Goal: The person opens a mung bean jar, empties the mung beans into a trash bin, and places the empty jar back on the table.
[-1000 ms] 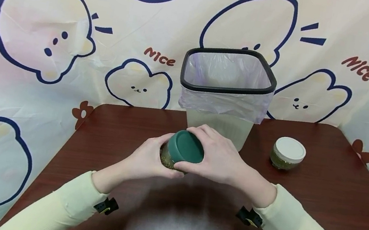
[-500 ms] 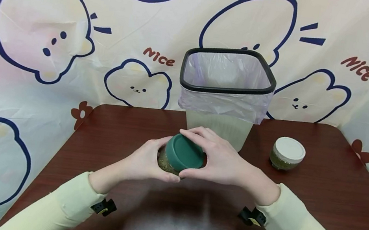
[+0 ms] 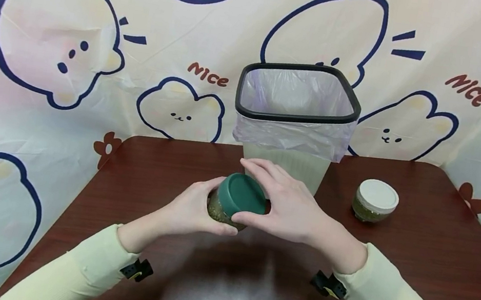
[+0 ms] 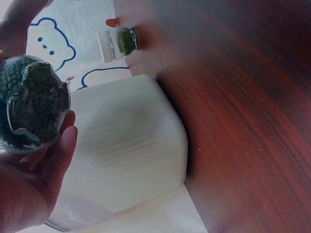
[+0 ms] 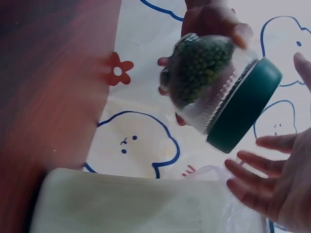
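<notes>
A clear jar [image 3: 216,208] with a dark green lid [image 3: 243,194] is held tilted above the table, its lid toward my right. My left hand [image 3: 187,208] grips the jar's body. Small green beans or pellets fill part of it, as the right wrist view of the jar [image 5: 201,70] shows. My right hand [image 3: 294,210] is beside the lid with its fingers spread. In the right wrist view those fingers [image 5: 262,162] stand apart from the lid. The jar's base [image 4: 41,104] faces the left wrist camera.
A pale bin [image 3: 287,162] with a black rim and a thin plastic liner stands behind my hands. To its right, a second jar [image 3: 375,200] with a white lid and green contents sits on the dark wood table [image 3: 430,251]. A cartoon-printed sheet [image 3: 203,25] hangs behind.
My right hand's fingers have come off the lid and lifted, spreading away from it. The left hand keeps its grip on the jar, almost in the same spot.
</notes>
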Demonstrator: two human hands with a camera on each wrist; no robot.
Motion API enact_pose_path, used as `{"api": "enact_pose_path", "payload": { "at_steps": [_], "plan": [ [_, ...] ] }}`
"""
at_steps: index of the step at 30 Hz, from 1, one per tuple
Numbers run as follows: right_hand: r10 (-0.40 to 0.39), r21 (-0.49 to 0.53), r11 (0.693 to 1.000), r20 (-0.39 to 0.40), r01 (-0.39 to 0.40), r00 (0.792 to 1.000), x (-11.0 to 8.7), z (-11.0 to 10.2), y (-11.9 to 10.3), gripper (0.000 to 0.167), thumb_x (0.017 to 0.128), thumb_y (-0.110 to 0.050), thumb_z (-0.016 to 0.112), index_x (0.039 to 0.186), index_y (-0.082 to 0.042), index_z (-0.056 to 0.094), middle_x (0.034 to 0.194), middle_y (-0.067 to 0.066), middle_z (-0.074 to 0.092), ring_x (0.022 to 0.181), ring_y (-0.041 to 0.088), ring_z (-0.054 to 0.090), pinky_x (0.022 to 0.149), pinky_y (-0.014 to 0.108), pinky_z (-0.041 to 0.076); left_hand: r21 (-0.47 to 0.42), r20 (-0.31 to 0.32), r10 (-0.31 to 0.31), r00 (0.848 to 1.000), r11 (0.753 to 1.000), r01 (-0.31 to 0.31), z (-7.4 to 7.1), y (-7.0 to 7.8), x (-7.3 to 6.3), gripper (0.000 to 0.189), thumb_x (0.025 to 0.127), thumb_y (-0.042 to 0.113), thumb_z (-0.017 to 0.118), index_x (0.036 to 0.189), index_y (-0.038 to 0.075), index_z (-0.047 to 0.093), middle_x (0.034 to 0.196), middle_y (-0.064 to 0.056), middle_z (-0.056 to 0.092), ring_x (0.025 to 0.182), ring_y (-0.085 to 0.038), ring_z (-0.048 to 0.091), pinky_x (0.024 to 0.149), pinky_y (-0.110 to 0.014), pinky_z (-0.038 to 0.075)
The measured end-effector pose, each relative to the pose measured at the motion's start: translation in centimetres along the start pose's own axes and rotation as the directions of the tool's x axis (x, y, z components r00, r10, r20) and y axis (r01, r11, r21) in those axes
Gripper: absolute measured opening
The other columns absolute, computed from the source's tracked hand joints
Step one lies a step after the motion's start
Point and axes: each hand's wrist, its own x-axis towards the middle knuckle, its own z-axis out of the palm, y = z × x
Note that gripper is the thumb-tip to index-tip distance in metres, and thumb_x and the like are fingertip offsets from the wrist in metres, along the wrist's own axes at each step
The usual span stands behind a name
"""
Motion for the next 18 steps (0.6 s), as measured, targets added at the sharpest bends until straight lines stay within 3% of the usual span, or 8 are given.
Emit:
{"api": "enact_pose_path", "payload": {
  "at_steps": [8,12,18],
  "plan": [
    [0.166,-0.057,0.985,0.093,-0.161,0.982,0.50,-0.05,-0.84,0.087,0.078,-0.064,0.068,0.146,-0.018,0.042,0.125,0.000,0.051,0.103,0.016,0.053,0.078,0.035,0.050,0.028,-0.018,-0.002,1.000,1.000,0.002,0.03,0.09,-0.01,0.072,0.069,0.027,0.087,0.131,0.015,0.052,0.111,0.008,0.063,0.095,-0.012,0.060,0.077,-0.034,0.053],
    [0.161,-0.047,0.986,0.110,-0.157,0.981,0.53,0.08,-0.75,0.084,0.077,-0.062,0.070,0.144,-0.019,0.044,0.118,-0.003,0.051,0.099,0.014,0.052,0.075,0.032,0.049,0.056,-0.034,0.000,0.999,0.998,0.002,0.01,0.11,0.02,0.072,0.069,0.029,0.088,0.131,0.016,0.052,0.110,0.008,0.062,0.094,-0.011,0.060,0.077,-0.034,0.053],
    [0.110,0.022,0.993,0.122,-0.113,0.986,0.45,0.07,-0.28,0.082,0.077,-0.055,0.075,0.144,-0.019,0.044,0.121,-0.004,0.049,0.104,0.014,0.051,0.079,0.033,0.049,0.059,-0.023,0.005,1.000,0.998,-0.004,-0.02,-0.01,0.05,0.074,0.069,0.029,0.088,0.131,0.016,0.052,0.112,0.008,0.062,0.096,-0.011,0.060,0.079,-0.034,0.052]
  ]
}}
